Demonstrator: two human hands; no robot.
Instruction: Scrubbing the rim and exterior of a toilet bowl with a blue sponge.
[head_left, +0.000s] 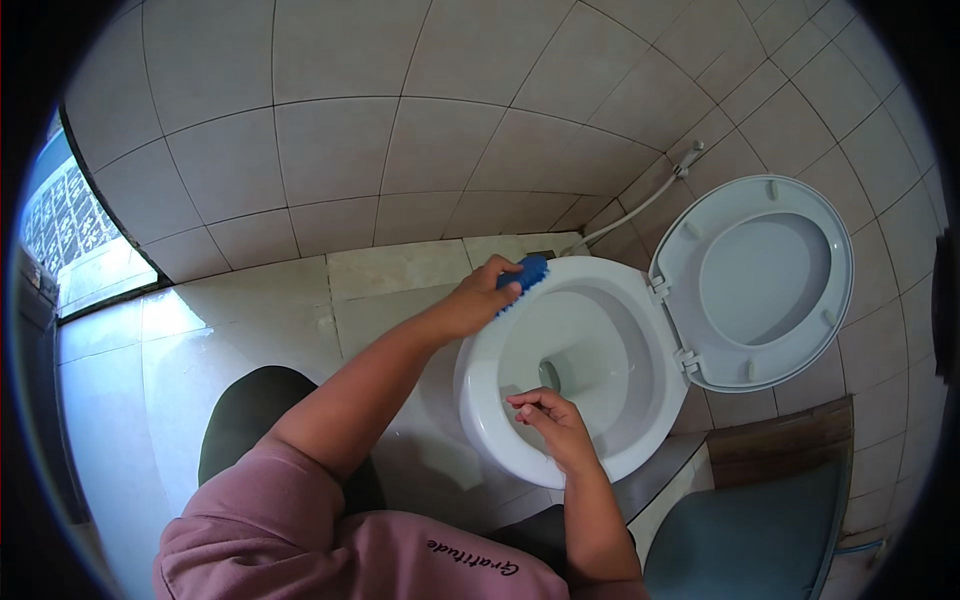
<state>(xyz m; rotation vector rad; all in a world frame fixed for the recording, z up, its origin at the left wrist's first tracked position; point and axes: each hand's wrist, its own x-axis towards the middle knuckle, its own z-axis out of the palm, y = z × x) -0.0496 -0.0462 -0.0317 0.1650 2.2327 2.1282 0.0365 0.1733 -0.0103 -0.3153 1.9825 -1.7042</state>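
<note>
My left hand (480, 296) grips a blue scrub brush (529, 274). The brush's bristles touch the outer left part of the rim of a white ceramic toilet bowl (480, 397). Over the near side of the bowl hangs my right hand (551, 424), loosely curled, with a gap between thumb and forefinger and nothing visible in it. The toilet seat and lid (686, 300) stand raised on their hinges at the right. Inside the bowl, the drain opening (551, 373) shows just beyond my right fingers.
Behind the bowl, a white hose (626, 219) runs up to a hand sprayer (688, 159) on the tiled wall (337, 150). A grey-green panel or container (742, 532) is at lower right, by a brown board (780, 442). Light enters through a doorway (90, 232) at far left.
</note>
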